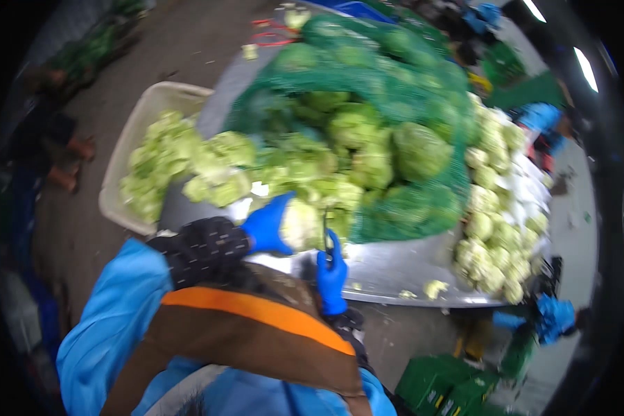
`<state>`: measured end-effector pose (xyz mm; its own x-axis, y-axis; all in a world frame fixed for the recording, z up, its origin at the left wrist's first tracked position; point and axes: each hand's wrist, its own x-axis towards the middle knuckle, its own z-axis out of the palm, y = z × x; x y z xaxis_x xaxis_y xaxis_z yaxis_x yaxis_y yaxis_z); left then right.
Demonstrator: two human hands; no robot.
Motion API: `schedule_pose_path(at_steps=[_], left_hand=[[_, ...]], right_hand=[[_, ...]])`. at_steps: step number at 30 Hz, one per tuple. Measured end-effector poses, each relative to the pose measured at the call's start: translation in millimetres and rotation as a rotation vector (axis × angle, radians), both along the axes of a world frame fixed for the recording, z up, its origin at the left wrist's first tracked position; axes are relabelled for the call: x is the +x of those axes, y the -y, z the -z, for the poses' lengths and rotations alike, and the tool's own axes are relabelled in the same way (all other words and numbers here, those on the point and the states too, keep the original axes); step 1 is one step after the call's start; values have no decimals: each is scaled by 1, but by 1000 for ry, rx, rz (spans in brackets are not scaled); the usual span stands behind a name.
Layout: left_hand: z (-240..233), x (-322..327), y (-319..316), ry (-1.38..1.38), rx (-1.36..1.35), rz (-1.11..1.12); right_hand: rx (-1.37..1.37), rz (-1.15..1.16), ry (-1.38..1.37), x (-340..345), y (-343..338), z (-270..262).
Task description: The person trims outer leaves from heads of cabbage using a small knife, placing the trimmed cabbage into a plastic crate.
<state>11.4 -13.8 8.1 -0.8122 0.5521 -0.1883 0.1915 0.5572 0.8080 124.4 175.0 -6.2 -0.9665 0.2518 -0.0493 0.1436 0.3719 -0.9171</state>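
Observation:
My left hand [269, 226], in a blue glove, grips a pale trimmed cabbage head [299, 224] low over the near edge of a metal table [390, 265]. Just right of that head, my right hand [333, 273], also blue-gloved, is closed around a knife [325, 229] whose narrow blade points away from me, beside the cabbage. Whether the blade touches it cannot be told. Loose green leaves [291, 166] lie beyond both hands. Behind them, an opened green mesh sack [374, 78] holds many cabbages, among them a large green cabbage [421, 151] at its mouth.
A cream plastic tub [130, 140] with cabbage leaves stands at the table's left. Pale cabbage heads [494, 249] are heaped at the right end. Red-handled scissors or a red cord [273, 34] lies at the far edge. Green crates [437, 385] stand lower right; people in blue [554, 317] are beyond.

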Motion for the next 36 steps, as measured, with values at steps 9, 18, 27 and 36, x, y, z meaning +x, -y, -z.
schedule_pose_path(at_steps=[9, 18, 27, 36], left_hand=[[-8, -5, 3, 53, -148, -27], [-7, 8, -15, -15, -191, -115], [-4, 11, -17, -61, -127, -156], [9, 24, -13, -118, -62, -105]], right_hand=[[299, -100, 141, -5, 11, -5], [-47, 54, 129, -30, 17, 35], [-168, 175, 79, -35, 15, 49], [478, 99, 205, -56, -2, -12]])
